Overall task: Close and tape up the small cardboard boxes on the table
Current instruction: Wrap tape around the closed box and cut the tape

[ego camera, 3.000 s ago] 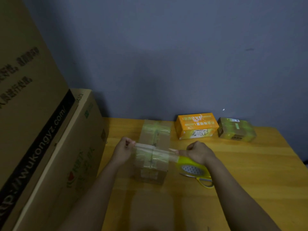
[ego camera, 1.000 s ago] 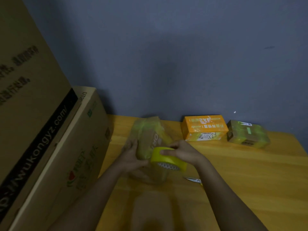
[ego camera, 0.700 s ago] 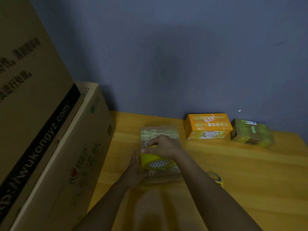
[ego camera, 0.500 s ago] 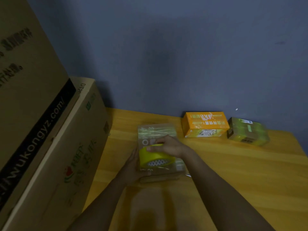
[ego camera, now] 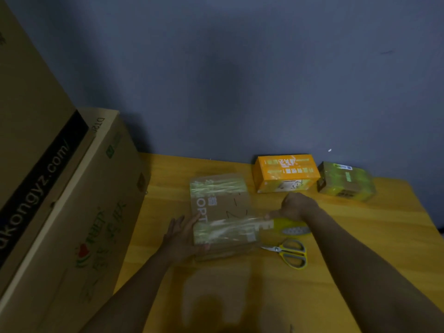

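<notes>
Scissors (ego camera: 289, 253) are lying nearest on the table (ego camera: 360, 236), blades closed, just right of the brown box (ego camera: 222, 212). The left hand (ego camera: 180, 234) is bracing that box's left side with straight, relaxed fingers, holding nothing. The right hand (ego camera: 296, 205) is curling around the yellow tape roll (ego camera: 289, 227), drawing a strip (ego camera: 230, 228) across the box's near end; a second band is already crossing its far end. Judging by this, the box is closed and mostly taped, with the strip needing cutting. Farther back, the orange box (ego camera: 286, 173) and a tape-wrapped box (ego camera: 346, 181) are sitting shut. Large cartons (ego camera: 72, 212) are cutting off the left; the dim light is hiding the right fingertips and whether the orange box has tape.
</notes>
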The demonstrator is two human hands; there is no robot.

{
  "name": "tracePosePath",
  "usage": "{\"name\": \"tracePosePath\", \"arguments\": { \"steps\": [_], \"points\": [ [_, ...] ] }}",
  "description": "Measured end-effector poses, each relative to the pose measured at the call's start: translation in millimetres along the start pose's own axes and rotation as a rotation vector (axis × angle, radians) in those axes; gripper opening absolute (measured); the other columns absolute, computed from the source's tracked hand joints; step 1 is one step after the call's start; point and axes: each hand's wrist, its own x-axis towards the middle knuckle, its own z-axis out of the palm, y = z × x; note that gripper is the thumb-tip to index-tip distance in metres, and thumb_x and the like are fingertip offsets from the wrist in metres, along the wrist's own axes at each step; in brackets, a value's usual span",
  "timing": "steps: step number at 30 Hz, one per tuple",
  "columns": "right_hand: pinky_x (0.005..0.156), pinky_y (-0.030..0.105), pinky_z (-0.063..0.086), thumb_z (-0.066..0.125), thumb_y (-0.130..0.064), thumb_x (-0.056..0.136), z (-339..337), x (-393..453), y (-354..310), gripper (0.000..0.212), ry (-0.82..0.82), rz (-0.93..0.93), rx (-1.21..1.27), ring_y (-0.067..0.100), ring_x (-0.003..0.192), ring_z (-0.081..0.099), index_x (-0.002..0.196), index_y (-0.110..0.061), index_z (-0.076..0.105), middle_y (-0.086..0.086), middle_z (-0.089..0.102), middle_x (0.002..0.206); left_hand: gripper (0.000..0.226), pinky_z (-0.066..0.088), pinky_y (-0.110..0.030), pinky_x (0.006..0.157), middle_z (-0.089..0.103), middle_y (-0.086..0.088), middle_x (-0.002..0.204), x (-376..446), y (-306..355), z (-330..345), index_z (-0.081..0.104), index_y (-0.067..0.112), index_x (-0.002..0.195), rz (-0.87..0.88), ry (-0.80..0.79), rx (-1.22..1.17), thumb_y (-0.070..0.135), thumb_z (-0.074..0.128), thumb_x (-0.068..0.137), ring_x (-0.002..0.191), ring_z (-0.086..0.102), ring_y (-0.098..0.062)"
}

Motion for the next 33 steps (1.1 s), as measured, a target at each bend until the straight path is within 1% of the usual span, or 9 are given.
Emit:
{"name": "tracePosePath", "arguments": {
  "steps": [5,12,16,18,20,22,24,29,33],
  "points": [
    [0.056,0.028,0.037,0.069,-0.084,0.045,10.0,13.4,2.9,0.068,-0.002,0.051,0.091,0.014,0.065,0.054,0.056,-0.019,0.051,-0.003,0.052,0.063,0.102,0.017,-0.054,0.114,-0.004,0.006,0.16,0.3,-2.2,-0.7,0.006,0.068,0.136,0.018,-0.02,-0.03,0.083,0.064,0.054,0.147,-0.01,-0.023],
    [0.079,0.033,0.043,0.062,-0.085,0.057,35.1,39.3,2.7,0.088,-0.055,0.036,-0.059,0.024,0.105,0.059,0.107,-0.013,0.063,0.004,0.06,0.108,0.105,0.027,-0.051,0.113,0.009,0.006,0.158,2.0,2.2,-2.4,0.004,0.061,0.14,0.034,-0.019,-0.027,0.085,0.062,0.056,0.145,0.01,-0.024],
    [0.073,0.032,0.042,0.057,-0.082,0.066,58.5,42.4,5.8,0.069,-0.11,0.036,0.063,0.025,0.097,0.061,0.079,-0.015,0.057,0.003,0.056,0.088,0.102,0.036,-0.04,0.109,0.013,0.004,0.156,2.4,9.7,0.7,0.012,0.046,0.146,0.023,-0.011,-0.106,0.066,0.071,0.065,0.141,0.022,-0.022],
    [0.071,0.031,0.042,0.059,-0.079,0.069,66.6,42.7,8.0,0.064,-0.128,0.036,0.168,0.023,0.09,0.06,0.07,-0.015,0.055,0.002,0.057,0.082,0.085,0.053,-0.028,0.085,0.018,-0.002,0.156,4.7,23.2,4.6,0.019,0.037,0.143,0.003,-0.015,-0.329,0.046,0.071,0.077,0.119,0.05,-0.018],
    [0.07,0.03,0.041,0.062,-0.075,0.071,71.4,42.7,9.8,0.059,-0.131,0.008,0.23,0.022,0.093,0.061,0.074,-0.016,0.064,0.002,0.061,0.085,0.068,0.05,-0.024,0.052,0.03,-0.025,0.149,6.6,36.3,10.9,0.019,0.032,0.136,-0.001,0.043,-0.388,0.033,0.066,0.087,0.076,0.066,-0.024],
    [0.082,0.031,0.043,0.065,-0.068,0.074,71.9,43.1,9.6,0.061,-0.122,-0.039,0.27,0.023,0.114,0.057,0.111,-0.02,0.069,0.002,0.065,0.116,0.063,0.04,-0.021,0.043,0.04,-0.039,0.134,6.3,42.3,16.8,0.019,0.03,0.131,-0.012,0.14,-0.389,0.028,0.065,0.089,0.051,0.06,-0.023],
    [0.098,0.032,0.041,0.064,-0.061,0.08,68.7,41.6,7.3,0.062,-0.123,-0.119,0.29,0.021,0.128,0.049,0.134,-0.029,0.056,-0.001,0.053,0.14,0.06,0.039,-0.022,0.041,0.047,-0.037,0.128,5.4,43.0,18.9,0.019,0.031,0.127,-0.038,0.204,-0.409,0.025,0.066,0.09,0.038,0.052,-0.012],
    [0.099,0.033,0.044,0.063,-0.049,0.087,52.6,28.8,6.1,0.039,-0.178,-0.272,0.376,0.014,0.121,0.054,0.122,-0.032,0.066,-0.007,0.06,0.132,0.057,0.05,-0.041,0.055,0.061,-0.012,0.094,4.5,45.1,17.3,0.022,0.028,0.127,-0.078,0.244,-0.489,0.021,0.066,0.09,0.063,0.063,-0.038],
    [0.092,0.035,0.048,0.065,-0.055,0.083,18.3,12.6,4.3,0.038,-0.128,-0.321,0.192,0.014,0.114,0.058,0.117,-0.037,0.068,-0.012,0.065,0.124,0.061,0.053,-0.031,0.057,0.057,-0.006,0.109,14.8,43.5,21.3,0.021,0.029,0.125,-0.164,0.2,-0.732,0.011,0.066,0.088,0.086,0.063,-0.02]
  ]
}}
